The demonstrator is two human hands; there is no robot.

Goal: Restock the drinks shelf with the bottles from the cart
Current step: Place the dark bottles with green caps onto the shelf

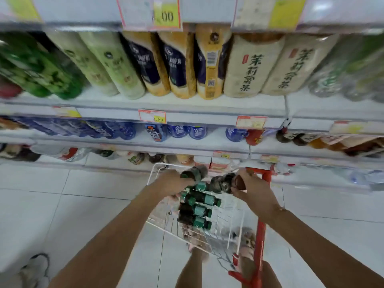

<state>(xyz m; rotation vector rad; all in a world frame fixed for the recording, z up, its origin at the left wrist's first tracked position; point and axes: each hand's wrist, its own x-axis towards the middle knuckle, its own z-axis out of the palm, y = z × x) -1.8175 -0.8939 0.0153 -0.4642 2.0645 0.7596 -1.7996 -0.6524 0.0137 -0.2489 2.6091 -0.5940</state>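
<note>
A white wire cart with a red handle stands in front of me, holding several dark bottles with green labels. Over the cart's far end, my left hand grips one such dark bottle and lifts it. On the right, my right hand holds two dark bottles by their ends. The drinks shelf rises just behind the cart, its rows filled with large bottles. The picture is blurred by motion.
The upper row has green, pale and yellow-blue bottles plus beige tea bottles. Blue bottles fill the row below, with smaller drinks on the lowest rows. Price tags hang on the shelf edges. White floor tiles stretch to the left; a shoe shows at bottom left.
</note>
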